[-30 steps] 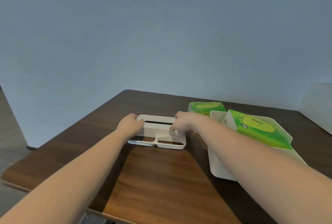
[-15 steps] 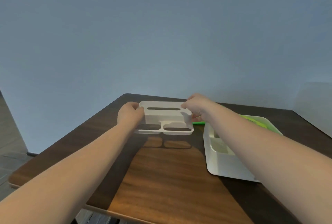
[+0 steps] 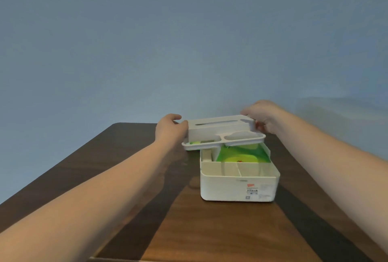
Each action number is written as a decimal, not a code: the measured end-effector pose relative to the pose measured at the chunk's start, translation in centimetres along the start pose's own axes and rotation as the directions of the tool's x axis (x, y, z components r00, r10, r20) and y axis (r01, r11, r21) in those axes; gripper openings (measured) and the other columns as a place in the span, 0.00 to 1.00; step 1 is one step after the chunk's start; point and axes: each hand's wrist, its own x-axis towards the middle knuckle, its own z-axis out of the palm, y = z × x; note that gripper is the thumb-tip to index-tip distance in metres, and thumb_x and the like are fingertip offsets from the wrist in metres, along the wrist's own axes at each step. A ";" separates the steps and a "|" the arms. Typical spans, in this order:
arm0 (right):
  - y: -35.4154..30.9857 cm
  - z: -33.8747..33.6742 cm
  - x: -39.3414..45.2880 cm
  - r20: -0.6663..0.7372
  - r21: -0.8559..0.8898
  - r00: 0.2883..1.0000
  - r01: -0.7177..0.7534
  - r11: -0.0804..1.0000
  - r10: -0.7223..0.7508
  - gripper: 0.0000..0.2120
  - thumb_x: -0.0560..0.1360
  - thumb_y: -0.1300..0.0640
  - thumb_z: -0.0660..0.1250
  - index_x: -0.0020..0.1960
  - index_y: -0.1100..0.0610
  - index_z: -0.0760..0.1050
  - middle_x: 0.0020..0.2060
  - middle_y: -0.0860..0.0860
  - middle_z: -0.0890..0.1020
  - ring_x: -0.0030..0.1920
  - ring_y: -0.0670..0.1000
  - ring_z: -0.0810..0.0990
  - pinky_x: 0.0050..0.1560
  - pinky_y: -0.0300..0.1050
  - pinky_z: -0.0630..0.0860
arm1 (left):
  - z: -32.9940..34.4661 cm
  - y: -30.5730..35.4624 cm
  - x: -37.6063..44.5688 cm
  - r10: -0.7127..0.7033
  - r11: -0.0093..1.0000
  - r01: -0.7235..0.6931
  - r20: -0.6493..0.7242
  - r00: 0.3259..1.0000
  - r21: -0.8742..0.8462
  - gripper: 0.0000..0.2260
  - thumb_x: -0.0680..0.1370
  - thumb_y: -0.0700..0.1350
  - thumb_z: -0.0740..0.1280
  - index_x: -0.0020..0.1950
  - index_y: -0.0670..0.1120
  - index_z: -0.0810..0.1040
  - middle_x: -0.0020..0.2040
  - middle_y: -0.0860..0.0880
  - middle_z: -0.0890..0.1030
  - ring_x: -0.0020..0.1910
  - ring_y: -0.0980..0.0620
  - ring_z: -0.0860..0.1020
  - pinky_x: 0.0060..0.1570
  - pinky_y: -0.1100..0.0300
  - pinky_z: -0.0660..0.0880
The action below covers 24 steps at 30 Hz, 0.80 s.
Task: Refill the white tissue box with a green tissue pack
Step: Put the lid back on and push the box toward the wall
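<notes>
The white tissue box base (image 3: 239, 188) stands on the wooden table, open at the top, with a green tissue pack (image 3: 241, 154) lying in its rear compartment. The white lid (image 3: 222, 133), with a slot on top and two oval cut-outs in its front rim, hovers tilted just above the base's back part, shifted a little to the left. My left hand (image 3: 170, 129) grips the lid's left end and my right hand (image 3: 262, 119) grips its right end. A second green pack (image 3: 194, 143) peeks out under the lid's left edge.
The dark wooden table (image 3: 189, 230) stretches from the near edge to a blue-grey wall behind. The box base has small front compartments with dividers (image 3: 237, 170). A pale object edge shows at far right against the wall.
Both hands have lifted the lid off the table and carried it right, to above the box base. The view has shifted, so the base now sits nearer the middle.
</notes>
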 end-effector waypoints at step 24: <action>8.8 -0.9 0.7 0.005 -0.109 0.988 -0.152 0.982 0.153 0.09 0.75 0.65 0.61 0.36 0.61 0.72 0.35 0.59 0.72 0.34 0.56 0.71 0.29 0.41 0.70 | 6.3 -0.5 -1.5 -0.099 0.943 0.082 0.038 0.994 0.323 0.11 0.68 0.37 0.60 0.43 0.41 0.81 0.29 0.49 0.78 0.33 0.46 0.75 0.36 0.59 0.71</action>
